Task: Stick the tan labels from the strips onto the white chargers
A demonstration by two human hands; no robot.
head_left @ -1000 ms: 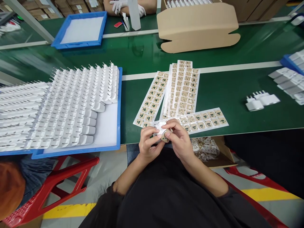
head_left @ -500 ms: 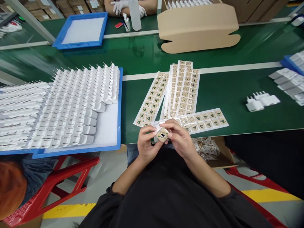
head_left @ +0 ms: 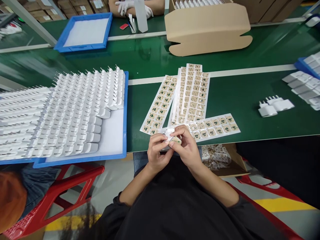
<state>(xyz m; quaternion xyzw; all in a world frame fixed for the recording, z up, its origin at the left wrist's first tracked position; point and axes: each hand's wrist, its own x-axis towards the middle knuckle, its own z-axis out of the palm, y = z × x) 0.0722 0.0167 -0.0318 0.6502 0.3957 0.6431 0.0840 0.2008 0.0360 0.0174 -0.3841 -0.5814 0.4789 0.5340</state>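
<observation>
Between the fingertips of both hands, close to the table's front edge, is a small white plug adapter [head_left: 176, 140] with a tan sticker on its face. My left hand [head_left: 158, 151] is closed on its left side, with thumb and fingertips pinching. My right hand [head_left: 188, 150] grips the other side, its thumb pressed on the tan face. The fingers cover much of the adapter. Just beyond the hands lies a white sheet of tan and green stickers [head_left: 215, 127]. Several more sticker sheets [head_left: 192, 95] are piled behind it, and one sheet [head_left: 160, 105] lies slanted at the left.
At left, a blue tray [head_left: 125, 133] carries rows of white plug adapters [head_left: 80, 110]. Loose adapters [head_left: 276, 105] lie at right. Farther back are a blue tray [head_left: 86, 31], a cardboard box flap [head_left: 207, 28] and a co-worker's gloved hands [head_left: 125, 7]. A cardboard box [head_left: 237, 160] sits below the table.
The adapter has been tilted in my hands, so its tan face, turned toward me before, is now partly hidden. My right thumb has moved onto that face.
</observation>
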